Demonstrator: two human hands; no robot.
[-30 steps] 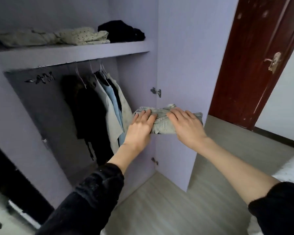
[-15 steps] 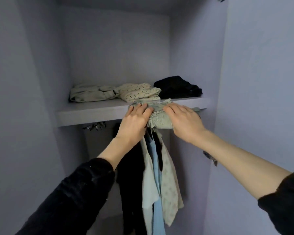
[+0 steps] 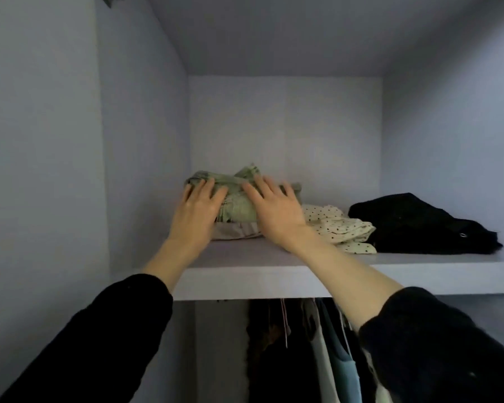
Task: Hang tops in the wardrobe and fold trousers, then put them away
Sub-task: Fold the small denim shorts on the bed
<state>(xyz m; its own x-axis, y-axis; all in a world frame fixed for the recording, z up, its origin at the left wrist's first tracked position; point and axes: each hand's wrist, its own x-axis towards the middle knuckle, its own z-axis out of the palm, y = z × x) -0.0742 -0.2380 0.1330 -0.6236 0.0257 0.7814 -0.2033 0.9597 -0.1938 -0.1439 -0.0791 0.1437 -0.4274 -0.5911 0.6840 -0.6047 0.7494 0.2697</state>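
A folded pale green pair of trousers lies on the left part of the wardrobe's upper shelf, on top of a folded beige garment. My left hand lies over the bundle's left end with fingers nearly straight. My right hand presses on its right end, fingers spread. Both thumbs are hidden. Below the shelf hang several tops, dark and pale blue.
A cream polka-dot garment lies to the right of the bundle, and a black garment beyond it. The wardrobe's side wall stands close on the left. The shelf's back wall is just behind the bundle.
Both hands lifted the green trousers from waist height in front of the wardrobe up over the shelf edge and set them on the beige garment at the left.
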